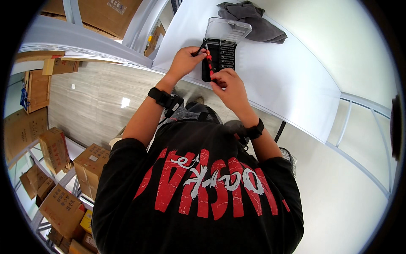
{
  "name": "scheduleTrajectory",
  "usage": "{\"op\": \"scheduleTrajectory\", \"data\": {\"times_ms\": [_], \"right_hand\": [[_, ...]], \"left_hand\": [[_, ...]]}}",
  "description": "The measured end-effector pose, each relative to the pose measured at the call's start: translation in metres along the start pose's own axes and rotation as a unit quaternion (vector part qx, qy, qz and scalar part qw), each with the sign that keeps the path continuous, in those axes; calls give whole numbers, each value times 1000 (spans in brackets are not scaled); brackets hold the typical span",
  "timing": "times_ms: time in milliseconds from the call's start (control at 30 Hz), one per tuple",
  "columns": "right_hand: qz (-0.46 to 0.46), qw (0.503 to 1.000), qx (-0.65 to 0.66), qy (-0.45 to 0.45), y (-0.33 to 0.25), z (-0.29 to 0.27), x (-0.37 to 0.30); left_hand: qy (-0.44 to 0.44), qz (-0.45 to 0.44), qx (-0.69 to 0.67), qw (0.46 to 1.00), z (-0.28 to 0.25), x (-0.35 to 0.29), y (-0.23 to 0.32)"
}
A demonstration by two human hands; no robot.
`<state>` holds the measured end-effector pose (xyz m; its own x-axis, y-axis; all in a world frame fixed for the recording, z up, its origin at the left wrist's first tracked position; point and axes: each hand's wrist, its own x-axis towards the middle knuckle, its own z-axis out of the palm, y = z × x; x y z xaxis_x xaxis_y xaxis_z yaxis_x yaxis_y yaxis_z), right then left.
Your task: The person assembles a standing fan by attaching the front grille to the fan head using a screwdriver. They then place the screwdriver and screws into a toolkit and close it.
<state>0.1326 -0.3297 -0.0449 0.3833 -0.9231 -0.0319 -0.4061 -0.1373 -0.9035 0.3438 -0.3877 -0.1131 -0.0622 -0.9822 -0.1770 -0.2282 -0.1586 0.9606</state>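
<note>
A black bit case (206,75) lies at the near edge of the white table, its clear lid (228,28) tipped back. Rows of small screwdriver bits (227,56) fill its right part. Over the left part runs a red and black screwdriver (210,62); whether it rests in the case or is lifted I cannot tell. My right hand (231,88) pinches its near end. At the far end, my left hand (185,62) has its fingers closed on a slim black piece (198,51), with fingertips beside the screwdriver.
A crumpled grey cloth (253,21) lies on the white table (279,72) behind the case. White metal shelving (84,44) stands close on the left. Cardboard boxes (89,167) are stacked at lower left above a tiled floor (97,97).
</note>
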Motion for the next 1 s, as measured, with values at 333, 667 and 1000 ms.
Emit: {"op": "scheduleTrajectory", "data": {"times_ms": [333, 667, 1000], "right_hand": [[-14, 995, -73, -73, 8, 8, 7], [-105, 975, -190, -44, 15, 14, 9], [-63, 978, -190, -60, 12, 14, 11]], "left_hand": [[38, -18, 103, 994, 5, -1, 12], [41, 26, 41, 998, 10, 3, -11], [41, 4, 58, 997, 11, 0, -7]]}}
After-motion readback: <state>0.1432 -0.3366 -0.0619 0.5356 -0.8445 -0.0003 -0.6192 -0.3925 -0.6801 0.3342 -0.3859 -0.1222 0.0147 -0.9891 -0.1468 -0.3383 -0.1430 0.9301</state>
